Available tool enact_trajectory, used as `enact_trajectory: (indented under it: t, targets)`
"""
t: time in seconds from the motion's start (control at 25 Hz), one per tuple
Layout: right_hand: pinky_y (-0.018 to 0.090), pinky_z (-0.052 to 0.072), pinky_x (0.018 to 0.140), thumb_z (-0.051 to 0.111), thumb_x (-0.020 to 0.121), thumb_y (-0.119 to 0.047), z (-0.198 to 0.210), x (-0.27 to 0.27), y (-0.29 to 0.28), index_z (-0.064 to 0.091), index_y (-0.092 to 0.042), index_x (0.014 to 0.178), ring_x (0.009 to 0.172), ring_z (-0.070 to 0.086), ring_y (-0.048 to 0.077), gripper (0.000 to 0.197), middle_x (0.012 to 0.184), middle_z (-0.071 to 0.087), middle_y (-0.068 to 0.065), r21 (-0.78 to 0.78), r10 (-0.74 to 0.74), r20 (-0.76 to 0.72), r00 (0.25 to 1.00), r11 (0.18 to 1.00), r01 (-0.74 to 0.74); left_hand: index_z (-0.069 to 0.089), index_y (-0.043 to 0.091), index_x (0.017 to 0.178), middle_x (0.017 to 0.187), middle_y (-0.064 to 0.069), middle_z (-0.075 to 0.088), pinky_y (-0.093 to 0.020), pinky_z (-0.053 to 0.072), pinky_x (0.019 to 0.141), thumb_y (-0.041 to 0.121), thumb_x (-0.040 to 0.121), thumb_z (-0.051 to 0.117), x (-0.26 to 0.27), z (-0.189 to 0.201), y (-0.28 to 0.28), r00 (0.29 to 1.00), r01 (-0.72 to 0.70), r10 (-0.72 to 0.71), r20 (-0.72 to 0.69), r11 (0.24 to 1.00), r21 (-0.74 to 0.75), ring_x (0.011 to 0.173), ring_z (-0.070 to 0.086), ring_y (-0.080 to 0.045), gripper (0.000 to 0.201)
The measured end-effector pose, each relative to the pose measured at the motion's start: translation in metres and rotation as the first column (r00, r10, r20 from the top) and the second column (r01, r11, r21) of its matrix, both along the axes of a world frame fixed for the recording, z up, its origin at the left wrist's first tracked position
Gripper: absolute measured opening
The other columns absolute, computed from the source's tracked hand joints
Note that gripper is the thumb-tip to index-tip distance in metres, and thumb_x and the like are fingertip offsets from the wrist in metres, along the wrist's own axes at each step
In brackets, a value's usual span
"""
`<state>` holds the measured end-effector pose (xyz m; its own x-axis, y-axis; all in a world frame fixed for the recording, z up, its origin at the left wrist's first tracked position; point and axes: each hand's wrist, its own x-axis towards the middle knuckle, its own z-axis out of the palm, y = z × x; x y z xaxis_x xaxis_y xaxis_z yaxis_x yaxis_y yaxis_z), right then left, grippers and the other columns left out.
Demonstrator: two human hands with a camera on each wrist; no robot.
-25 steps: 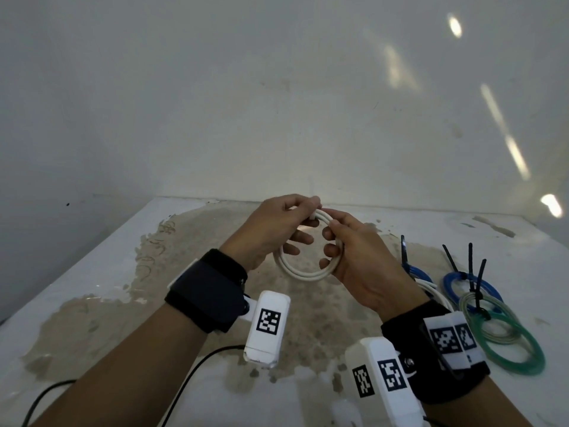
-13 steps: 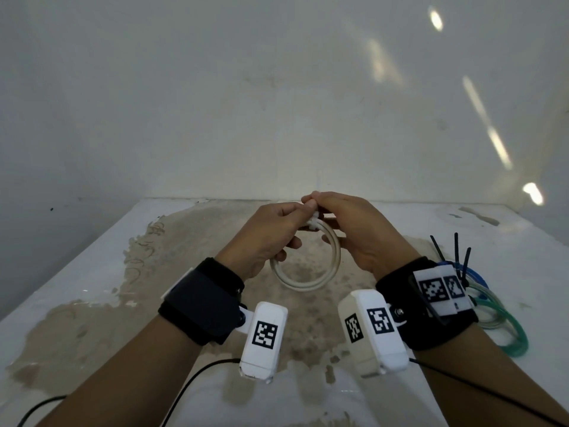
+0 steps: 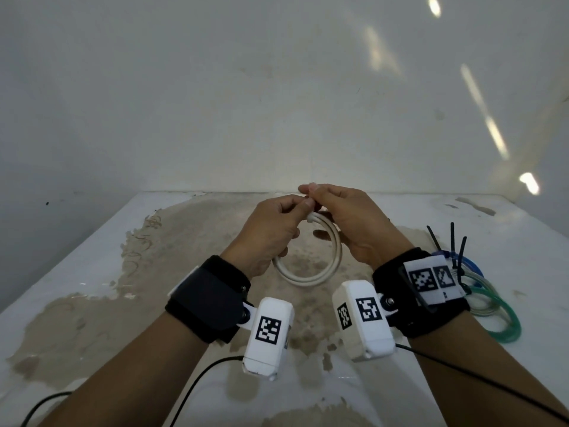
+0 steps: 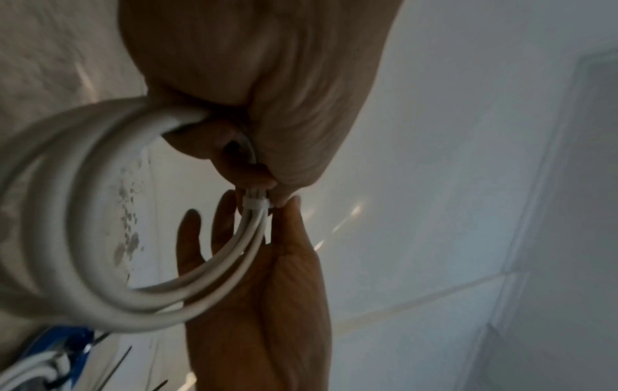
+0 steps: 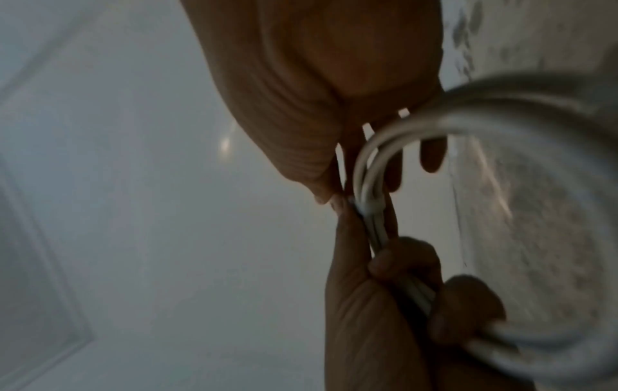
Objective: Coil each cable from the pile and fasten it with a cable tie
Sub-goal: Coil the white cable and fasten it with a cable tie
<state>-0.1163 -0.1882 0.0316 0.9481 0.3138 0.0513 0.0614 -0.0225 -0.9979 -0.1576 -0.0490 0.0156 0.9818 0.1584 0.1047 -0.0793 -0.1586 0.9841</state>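
White tabletop (image 3: 92, 272) here, with a broad tan patch of worn, flaking surface (image 3: 191, 241) running down its middle from the far edge toward the near one. Over on the right side lie finished coils in a cluster: a blue coil (image 3: 471, 268), a clear coil (image 3: 480, 291) and a green coil (image 3: 508, 322), overlapping one another, black cable ties (image 3: 452, 238) sticking up from them. Two thin black wires (image 3: 197, 377) trail across the near edge.

Three views, one shared coil

Head camera looks forward and down over both wrists at the table (image 3: 92, 272); each wrist camera looks up along its palm, very close, and all three catch the coil (image 3: 320, 272) between the hands.
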Motion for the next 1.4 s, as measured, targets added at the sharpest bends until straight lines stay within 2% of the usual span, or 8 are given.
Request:
enact_trajectory:
  t: [0.08, 0.2, 0.32, 0.44, 0.68, 0.92, 1.12, 1.4]
  targets:
    - [0.040, 0.062, 0.079, 0.059, 0.097, -0.048, -0.004, -0.007, -0.017, 0.073, -0.031, 0.114, 0.093, 0.073, 0.017, 0.028, 0.103, 0.077, -0.008, -0.133, 0.053, -0.031, 0.998, 0.989, -0.057, 0.076, 0.024, 0.091, 0.085, 0.004, 0.061, -0.021, 0.029, 0.041, 0.036, 0.098, 0.059, 0.003, -0.001, 0.001, 1.000, -0.023, 0.023, -0.005, 0.998, -0.061, 0.058, 0.040, -0.009, 0.021]
    - [0.036, 0.063, 0.073, 0.061, 0.099, -0.031, -0.023, -0.024, -0.039, 0.066, -0.034, 0.127, 0.089, 0.075, 0.018, 0.028, 0.101, 0.076, -0.003, -0.151, 0.100, -0.058, 0.993, 0.983, -0.108, 0.076, 0.026, 0.097, 0.092, 0.005, 0.063, -0.022, 0.035, 0.043, 0.036, 0.099, 0.058, 0.006, -0.006, -0.001, 1.000, -0.012, 0.010, -0.021, 0.996, -0.084, 0.064, 0.044, -0.011, 0.021]
    - [0.036, 0.063, 0.067, 0.060, 0.100, -0.018, -0.042, -0.027, -0.058, 0.065, -0.029, 0.131, 0.083, 0.076, 0.018, 0.033, 0.097, 0.077, 0.000, -0.020, -0.037, -0.051, 0.998, 0.999, 0.036, 0.070, 0.025, 0.113, 0.106, 0.001, 0.070, -0.029, 0.055, 0.062, 0.038, 0.101, 0.052, 0.006, -0.013, -0.009, 0.987, 0.100, -0.115, -0.112, 0.986, -0.132, 0.074, 0.064, -0.014, 0.026]
    - [0.036, 0.063, 0.063, 0.062, 0.099, -0.018, -0.047, -0.021, -0.083, 0.064, -0.022, 0.128, 0.083, 0.077, 0.020, 0.029, 0.099, 0.078, 0.002, 0.006, -0.124, -0.084, 0.989, 0.992, 0.125, 0.067, 0.018, 0.109, 0.099, -0.005, 0.069, -0.033, 0.060, 0.079, 0.023, 0.101, 0.055, 0.006, -0.025, -0.021, 0.968, 0.166, -0.190, -0.162, 0.975, -0.148, 0.079, 0.071, -0.018, 0.015]
    - [0.038, 0.063, 0.066, 0.062, 0.099, -0.016, -0.064, -0.023, -0.136, 0.068, -0.013, 0.110, 0.083, 0.075, 0.023, 0.013, 0.098, 0.075, 0.011, -0.133, -0.282, -0.099, 0.954, 0.954, 0.268, 0.068, 0.019, 0.110, 0.100, -0.011, 0.071, -0.036, 0.061, 0.083, 0.022, 0.099, 0.059, 0.016, -0.052, -0.070, 0.939, 0.228, -0.244, -0.244, 0.969, -0.090, 0.087, 0.074, -0.021, 0.014]
    - [0.025, 0.057, 0.053, 0.071, 0.091, -0.028, -0.101, -0.025, -0.181, 0.070, -0.025, 0.105, 0.077, 0.071, 0.019, 0.014, 0.090, 0.073, 0.002, -0.450, -0.424, 0.131, 0.896, 0.780, 0.435, 0.063, 0.020, 0.103, 0.096, -0.006, 0.074, -0.034, 0.062, 0.065, 0.032, 0.090, 0.072, 0.029, -0.083, -0.111, 0.929, 0.237, -0.182, -0.321, 0.961, 0.142, 0.083, 0.074, -0.021, 0.020]
    - [0.041, 0.062, 0.078, 0.072, 0.089, -0.030, -0.121, -0.020, -0.191, 0.073, -0.025, 0.105, 0.083, 0.069, 0.013, 0.017, 0.092, 0.074, -0.003, -0.537, -0.424, 0.198, 0.884, 0.707, 0.460, 0.062, 0.023, 0.100, 0.097, -0.005, 0.074, -0.047, 0.061, 0.080, 0.038, 0.084, 0.076, 0.032, -0.097, -0.123, 0.929, 0.251, -0.152, -0.337, 0.929, 0.272, 0.083, 0.073, -0.024, 0.026]
    - [0.038, 0.061, 0.073, 0.071, 0.089, -0.026, -0.131, -0.019, -0.196, 0.072, -0.026, 0.105, 0.077, 0.066, 0.010, 0.015, 0.090, 0.072, -0.007, -0.544, -0.431, 0.212, 0.877, 0.694, 0.472, 0.060, 0.020, 0.104, 0.090, -0.008, 0.074, -0.046, 0.062, 0.071, 0.033, 0.088, 0.073, 0.031, -0.097, -0.133, 0.923, 0.271, -0.154, -0.352, 0.911, 0.311, 0.075, 0.073, -0.029, 0.024]
